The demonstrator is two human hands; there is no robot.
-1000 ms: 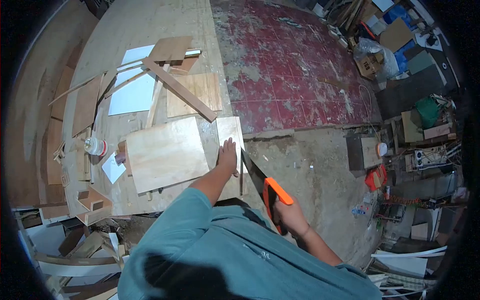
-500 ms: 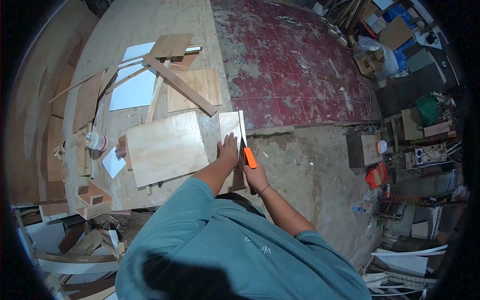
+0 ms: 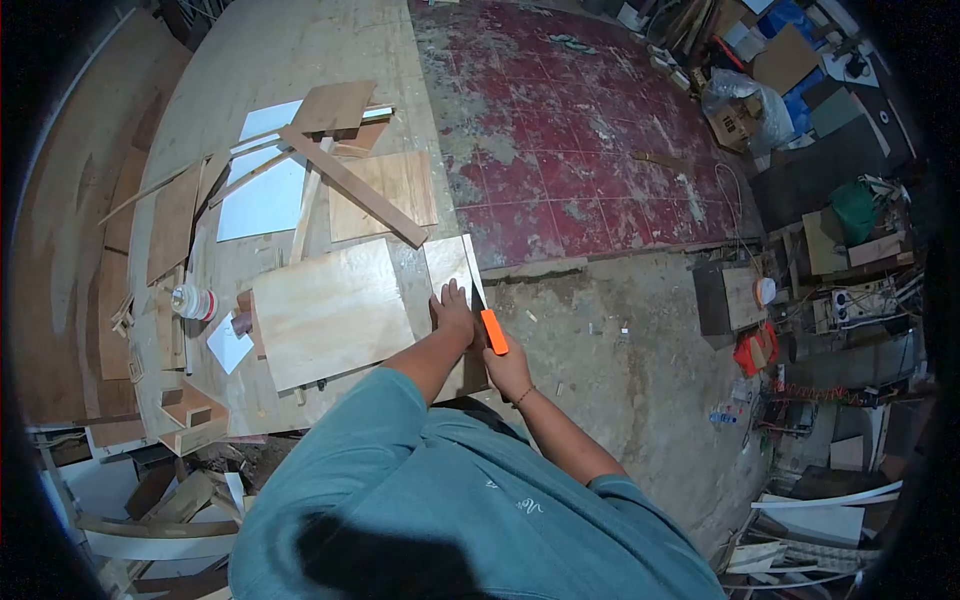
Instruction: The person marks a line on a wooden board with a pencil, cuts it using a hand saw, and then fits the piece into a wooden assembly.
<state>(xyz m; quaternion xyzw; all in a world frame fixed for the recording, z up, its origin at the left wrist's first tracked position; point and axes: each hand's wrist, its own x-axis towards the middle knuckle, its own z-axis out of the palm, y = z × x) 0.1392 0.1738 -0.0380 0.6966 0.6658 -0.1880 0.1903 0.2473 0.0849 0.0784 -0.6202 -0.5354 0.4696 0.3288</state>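
My left hand (image 3: 455, 315) lies flat, fingers spread, on a narrow light plywood strip (image 3: 449, 258) at the right edge of the workbench. Just beside it my right hand (image 3: 511, 367) is closed around the orange handle of a handsaw (image 3: 494, 331). The thin blade points away from me along the strip's right edge. Left of my hands lies a large pale plywood panel (image 3: 335, 315).
Wooden boards (image 3: 378, 195), a long slat (image 3: 355, 185) and white sheets (image 3: 262, 195) lie farther up the workbench (image 3: 300, 40). A white jar (image 3: 192, 302) stands at left, near a small wooden box (image 3: 195, 415). Worn red floor tiles (image 3: 560, 130) extend beyond the bench's right edge.
The view has shifted slightly, so the strip and both hands appear a little lower and farther left. The right hand with the saw has stayed close to the strip's edge.
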